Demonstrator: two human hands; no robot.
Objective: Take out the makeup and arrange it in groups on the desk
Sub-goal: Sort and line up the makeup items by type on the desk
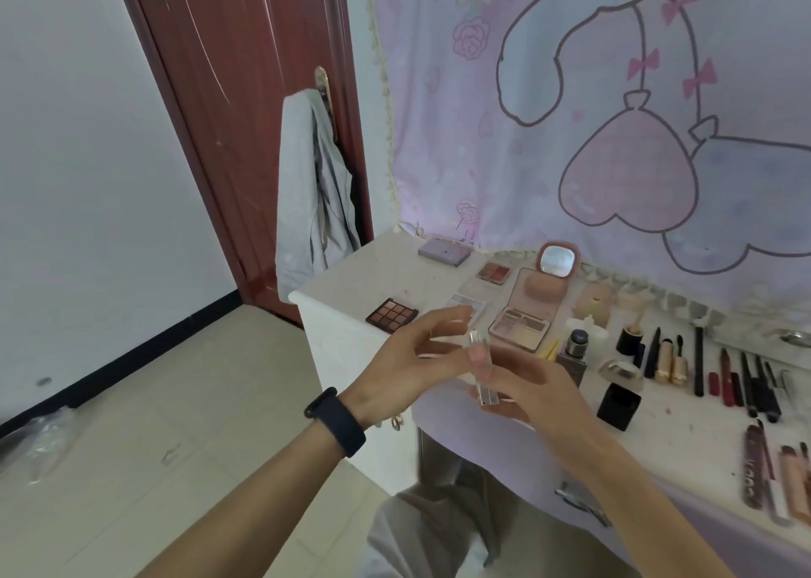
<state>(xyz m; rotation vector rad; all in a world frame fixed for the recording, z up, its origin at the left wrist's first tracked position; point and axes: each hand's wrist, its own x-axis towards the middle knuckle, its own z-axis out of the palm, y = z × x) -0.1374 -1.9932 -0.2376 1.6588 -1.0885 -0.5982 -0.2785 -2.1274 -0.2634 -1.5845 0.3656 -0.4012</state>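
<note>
The right hand [533, 386] is gripping a slim, clear, silver-tipped tube [480, 367], holding it upright above the near edge of the white desk [351, 279]. The left hand [412, 358], with a black band [335, 422] on its wrist, is hovering just beside the tube with fingers spread and loosely curled, holding nothing. On the desk, a brown nine-pan eyeshadow palette [392, 313] is lying near the left corner, and dark pencils [746, 380] are lying in a row well to the right.
</note>
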